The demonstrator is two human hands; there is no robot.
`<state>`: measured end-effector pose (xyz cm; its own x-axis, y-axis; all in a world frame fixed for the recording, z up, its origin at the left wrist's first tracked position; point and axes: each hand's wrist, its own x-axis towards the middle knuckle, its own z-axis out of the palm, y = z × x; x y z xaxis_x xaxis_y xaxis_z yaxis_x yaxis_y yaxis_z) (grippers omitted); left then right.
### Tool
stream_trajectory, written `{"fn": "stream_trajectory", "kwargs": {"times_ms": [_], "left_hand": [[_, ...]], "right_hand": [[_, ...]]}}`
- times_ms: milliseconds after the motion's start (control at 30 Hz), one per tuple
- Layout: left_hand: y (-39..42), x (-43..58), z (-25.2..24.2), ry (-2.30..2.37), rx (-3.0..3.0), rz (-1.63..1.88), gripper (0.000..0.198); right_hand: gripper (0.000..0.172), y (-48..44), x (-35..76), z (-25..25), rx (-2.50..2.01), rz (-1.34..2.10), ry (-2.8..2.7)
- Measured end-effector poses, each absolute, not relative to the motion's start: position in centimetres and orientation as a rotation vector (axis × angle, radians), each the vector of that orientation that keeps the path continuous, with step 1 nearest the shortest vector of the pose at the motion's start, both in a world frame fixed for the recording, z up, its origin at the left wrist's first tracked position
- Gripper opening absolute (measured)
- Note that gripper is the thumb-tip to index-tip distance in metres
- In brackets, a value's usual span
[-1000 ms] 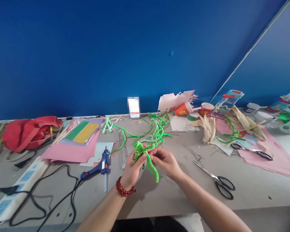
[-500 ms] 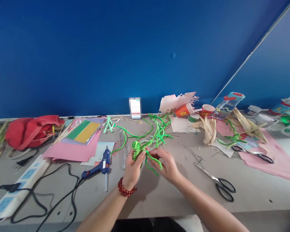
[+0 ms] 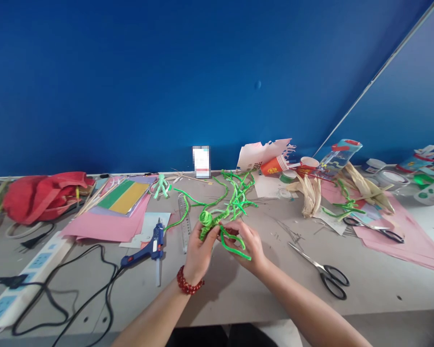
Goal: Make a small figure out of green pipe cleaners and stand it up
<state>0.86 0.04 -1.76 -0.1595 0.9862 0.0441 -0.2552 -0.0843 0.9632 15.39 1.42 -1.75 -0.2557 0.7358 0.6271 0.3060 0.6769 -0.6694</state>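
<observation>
Both hands meet over the grey table on a twisted green pipe-cleaner figure. My left hand, with a red bead bracelet on its wrist, is closed round the figure's coiled body. My right hand pinches a loose green strand that loops across its fingers. A heap of loose green pipe cleaners lies just behind the hands.
A blue glue gun with a black cord lies to the left, next to a ruler, coloured paper sheets, a power strip and a red bag. Black scissors lie to the right; paper cups, husks and pink paper sit further back.
The loose green strand swung from hanging down below the hands to looping across my right hand's fingers. Both hands stayed on the figure, shifting slightly.
</observation>
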Motion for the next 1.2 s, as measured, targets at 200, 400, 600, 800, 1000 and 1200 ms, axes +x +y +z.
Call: {"fn": "stream_trajectory", "kwargs": {"times_ms": [200, 400, 600, 800, 1000, 1200], "left_hand": [[0.2, 0.2, -0.3, 1.171, 1.262, 1.426, 0.022], [0.2, -0.1, 0.0, 1.134, 1.427, 1.401, 0.018], [-0.1, -0.3, -0.7, 1.129, 1.466, 1.4, 0.013], [0.0, 0.0, -0.5, 1.142, 1.283, 1.431, 0.017], [0.7, 0.1, -1.2, 1.079, 0.881, 1.438, 0.026], [1.1, 0.1, -0.3, 0.952, 0.67, 1.473, 0.026]], "right_hand": [[0.012, 1.9, 16.2, -1.4, -0.716, 0.536, -1.918], [0.012, 2.0, 16.3, -1.1, -0.798, 0.598, -1.824], [0.029, 1.4, 14.9, -1.0, -0.95, 1.093, -1.383], [0.036, 1.7, 15.2, -1.0, -0.889, 1.591, -1.12], [0.039, 2.0, 16.6, -1.3, -0.829, 1.197, -1.116], [0.028, 1.9, 16.5, -1.8, -0.822, 1.068, -1.347]]}}
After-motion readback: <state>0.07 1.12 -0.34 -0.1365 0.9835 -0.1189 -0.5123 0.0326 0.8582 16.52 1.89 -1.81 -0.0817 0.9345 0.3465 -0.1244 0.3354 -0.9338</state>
